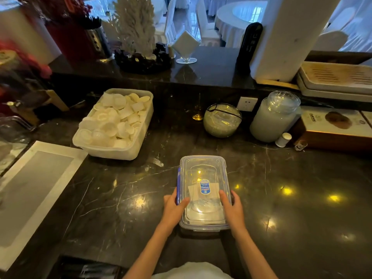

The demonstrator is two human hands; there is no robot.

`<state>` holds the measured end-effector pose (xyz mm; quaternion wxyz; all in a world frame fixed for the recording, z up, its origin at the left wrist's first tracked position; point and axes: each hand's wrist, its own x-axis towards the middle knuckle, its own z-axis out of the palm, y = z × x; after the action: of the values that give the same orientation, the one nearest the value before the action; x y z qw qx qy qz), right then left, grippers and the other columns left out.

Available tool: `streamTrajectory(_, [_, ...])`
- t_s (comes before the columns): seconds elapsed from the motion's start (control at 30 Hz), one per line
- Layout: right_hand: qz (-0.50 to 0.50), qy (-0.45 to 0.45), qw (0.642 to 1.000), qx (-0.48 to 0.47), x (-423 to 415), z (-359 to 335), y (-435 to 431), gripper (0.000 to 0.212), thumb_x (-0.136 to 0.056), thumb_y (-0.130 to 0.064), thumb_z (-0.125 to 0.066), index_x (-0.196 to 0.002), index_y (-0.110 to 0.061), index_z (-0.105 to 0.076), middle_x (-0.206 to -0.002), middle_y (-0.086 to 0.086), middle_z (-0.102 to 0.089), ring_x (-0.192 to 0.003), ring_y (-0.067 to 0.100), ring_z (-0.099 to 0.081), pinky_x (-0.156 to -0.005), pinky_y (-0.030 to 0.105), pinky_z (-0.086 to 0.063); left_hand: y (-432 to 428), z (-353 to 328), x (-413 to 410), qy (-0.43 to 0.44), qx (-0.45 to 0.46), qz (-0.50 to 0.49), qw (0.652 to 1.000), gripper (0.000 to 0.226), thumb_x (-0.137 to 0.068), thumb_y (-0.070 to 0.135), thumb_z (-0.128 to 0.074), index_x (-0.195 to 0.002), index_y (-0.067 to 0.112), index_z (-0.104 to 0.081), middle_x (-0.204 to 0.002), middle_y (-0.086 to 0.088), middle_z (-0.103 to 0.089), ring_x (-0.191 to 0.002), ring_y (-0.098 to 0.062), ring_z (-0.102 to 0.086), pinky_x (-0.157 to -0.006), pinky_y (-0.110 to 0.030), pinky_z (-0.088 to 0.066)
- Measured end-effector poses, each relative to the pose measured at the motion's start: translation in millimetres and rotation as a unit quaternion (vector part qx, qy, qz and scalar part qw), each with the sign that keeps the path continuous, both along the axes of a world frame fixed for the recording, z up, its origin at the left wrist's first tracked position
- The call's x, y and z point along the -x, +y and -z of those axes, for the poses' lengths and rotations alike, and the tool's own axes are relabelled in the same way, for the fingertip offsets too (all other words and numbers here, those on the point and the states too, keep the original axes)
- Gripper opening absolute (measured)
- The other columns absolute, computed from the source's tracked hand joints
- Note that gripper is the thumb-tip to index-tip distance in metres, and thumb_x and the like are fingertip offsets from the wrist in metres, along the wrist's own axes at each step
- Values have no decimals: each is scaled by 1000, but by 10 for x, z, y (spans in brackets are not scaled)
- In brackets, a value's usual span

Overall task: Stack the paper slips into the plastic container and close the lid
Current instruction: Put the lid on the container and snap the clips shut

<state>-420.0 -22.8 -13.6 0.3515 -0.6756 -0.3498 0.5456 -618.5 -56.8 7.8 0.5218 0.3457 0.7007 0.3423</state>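
A clear plastic container (204, 166) stands on the dark marble counter in front of me, with its transparent lid (203, 218) lying on top. White paper slips (193, 190) show through the lid, beneath a blue label (205, 187). My left hand (174, 208) holds the container's left side at a blue clip (178, 184), thumb on the lid. Along the right side my right hand (231, 206) grips the edge, thumb pressed on the lid as well.
A larger open tub (128, 152) full of small white cups sits at the back left. Beyond the container stand a round glass jar (222, 119), a tall lidded jar (273, 117) and a brown box (332, 125). A white-framed tray (30, 188) lies on the left.
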Motion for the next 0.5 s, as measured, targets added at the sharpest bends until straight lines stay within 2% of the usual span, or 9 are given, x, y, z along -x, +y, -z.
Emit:
streamTrajectory(0.17, [-5,-1,1000,1,-21,5,-3,69,-93,-43,-61,-150,-18,-33,-144,11,-52,-89,5,-57,-51,11,-47,5,-13,-34,25,-18,-3,1000,60,-96,24,-60,-150,20,-36,-144,-8,-45,-137,-27,-41,-112,-54,-39])
streamTrajectory(0.4, [1,10,1000,4,-18,-12,4,66,-93,-41,-61,-149,-18,-35,-139,11,-55,-80,0,-59,-45,10,-50,42,-81,-49,27,-33,14,999,48,-96,14,-58,-142,16,-45,-135,-10,-57,-127,-26,-55,-106,-50,-47])
streamTrajectory(0.5, [3,9,1000,5,-20,-25,-10,66,-92,-43,-61,-149,-19,-35,-140,11,-55,-81,0,-59,-48,12,-51,21,-93,-65,15,-40,13,999,49,-98,14,-55,-145,15,-42,-135,-9,-58,-126,-25,-56,-105,-49,-49])
